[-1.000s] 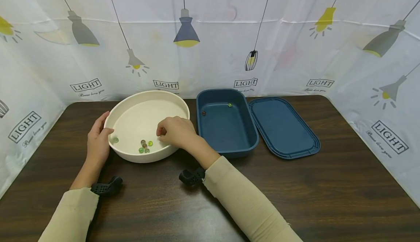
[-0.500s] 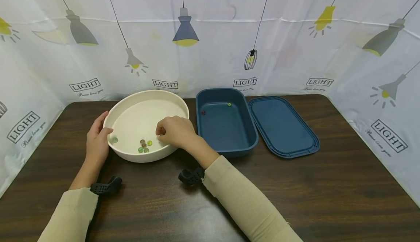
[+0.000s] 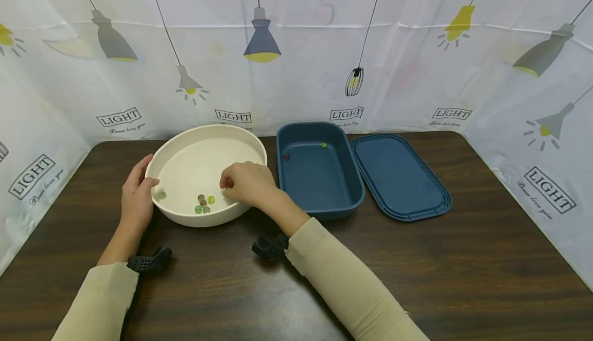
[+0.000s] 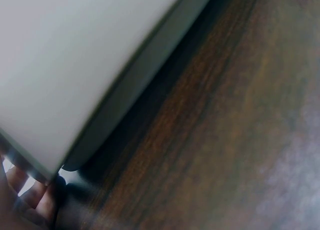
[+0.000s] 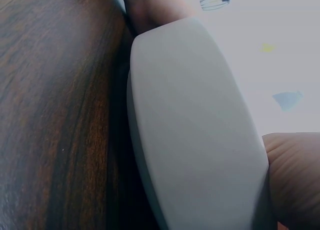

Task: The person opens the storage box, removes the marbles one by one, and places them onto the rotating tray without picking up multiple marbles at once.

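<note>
My left hand grips the left rim of a round cream tray, its thumb over the edge. In the left wrist view, the fingers reach the tray's underside. A pale green marble lies beside that thumb. Several more marbles cluster near the front wall, among them a green marble and a yellow-green marble. Over the tray's right side is my right hand, fingers curled and tips low inside. Whether a marble sits between those fingertips is hidden. The right wrist view mostly shows the tray's outer wall.
Just right of the tray stands a deep blue box, holding a reddish-brown marble and a yellow-green marble. Its blue lid lies flat against the box's right side. Behind the wooden table hangs a lamp-printed curtain.
</note>
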Demonstrator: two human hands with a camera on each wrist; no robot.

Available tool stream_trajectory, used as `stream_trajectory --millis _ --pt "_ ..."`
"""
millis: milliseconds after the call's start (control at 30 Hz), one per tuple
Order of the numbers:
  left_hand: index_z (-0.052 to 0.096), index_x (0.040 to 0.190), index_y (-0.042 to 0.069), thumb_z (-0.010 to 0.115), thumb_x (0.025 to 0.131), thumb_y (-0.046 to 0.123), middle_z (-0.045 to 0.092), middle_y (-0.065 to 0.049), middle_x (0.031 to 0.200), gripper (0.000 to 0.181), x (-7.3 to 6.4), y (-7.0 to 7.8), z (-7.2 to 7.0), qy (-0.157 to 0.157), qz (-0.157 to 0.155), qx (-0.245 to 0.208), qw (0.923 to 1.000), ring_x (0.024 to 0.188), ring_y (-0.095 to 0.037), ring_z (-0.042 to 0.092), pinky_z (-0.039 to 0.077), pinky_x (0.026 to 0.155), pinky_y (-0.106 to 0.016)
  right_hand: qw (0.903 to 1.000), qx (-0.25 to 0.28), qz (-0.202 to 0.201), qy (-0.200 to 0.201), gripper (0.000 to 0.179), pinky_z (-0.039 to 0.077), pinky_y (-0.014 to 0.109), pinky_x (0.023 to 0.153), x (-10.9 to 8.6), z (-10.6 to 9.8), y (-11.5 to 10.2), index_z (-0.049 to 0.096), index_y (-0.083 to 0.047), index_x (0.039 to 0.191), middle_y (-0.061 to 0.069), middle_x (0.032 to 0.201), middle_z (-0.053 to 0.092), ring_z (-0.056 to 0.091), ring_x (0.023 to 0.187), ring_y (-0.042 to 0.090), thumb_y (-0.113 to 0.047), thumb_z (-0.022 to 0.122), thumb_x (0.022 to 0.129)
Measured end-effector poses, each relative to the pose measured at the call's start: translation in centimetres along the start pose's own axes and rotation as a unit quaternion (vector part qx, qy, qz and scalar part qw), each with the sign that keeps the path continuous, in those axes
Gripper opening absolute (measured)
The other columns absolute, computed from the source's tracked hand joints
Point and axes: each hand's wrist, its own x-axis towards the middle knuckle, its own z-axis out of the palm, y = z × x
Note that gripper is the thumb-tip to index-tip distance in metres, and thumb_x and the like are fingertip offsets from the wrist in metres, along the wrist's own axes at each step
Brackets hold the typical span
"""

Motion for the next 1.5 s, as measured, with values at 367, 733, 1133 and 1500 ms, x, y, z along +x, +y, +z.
stream_trajectory --millis 367,733,1133,1500 --pt "0.037 0.158 0.019 0.037 0.099 0.008 0.04 -0.005 0.162 0.06 0.26 -0.07 0.03 0.004 -0.004 -0.001 1.0 0.14 -0.014 0.044 0.039 0.098 -0.006 1.0 -0.004 0.003 0.004 0.009 0.046 0.026 0.068 -0.02 0.02 -0.04 0.075 -0.032 0.098 -0.015 0.094 0.073 0.061 0.082 0.004 -0.03 0.067 0.095" --pt "0.036 0.158 0.019 0.035 0.099 0.007 0.037 -0.005 0.164 0.061 0.25 0.15 0.05 0.001 -0.023 -0.008 0.9997 0.144 -0.015 0.041 0.035 0.115 -0.023 1.0 -0.003 0.004 0.004 0.01 0.047 0.027 0.07 -0.13 0.08 -0.08 0.076 -0.031 0.1 -0.014 0.096 0.074 0.061 0.084 0.004 -0.032 0.066 0.096" --pt "0.037 0.158 0.019 0.037 0.098 0.007 0.039 -0.005 0.163 0.061 0.37 0.06 -0.08 0.005 -0.014 -0.006 0.9999 0.143 -0.015 0.042 0.038 0.098 -0.005 0.9999 -0.008 -0.001 0.01 0.01 0.048 0.027 0.069 0.03 0.08 -0.09 0.076 -0.032 0.1 -0.015 0.095 0.074 0.062 0.084 0.003 -0.033 0.066 0.096" --pt "0.039 0.157 0.02 0.036 0.099 0.008 0.041 -0.004 0.162 0.06 0.37 0.23 0.04 0.009 -0.016 -0.001 0.9998 0.14 -0.011 0.044 0.037 0.107 -0.013 0.9999 -0.004 -0.006 0.013 0.01 0.047 0.027 0.069 -0.07 -0.09 -0.08 0.076 -0.031 0.099 -0.015 0.094 0.074 0.062 0.083 0.003 -0.032 0.066 0.096"
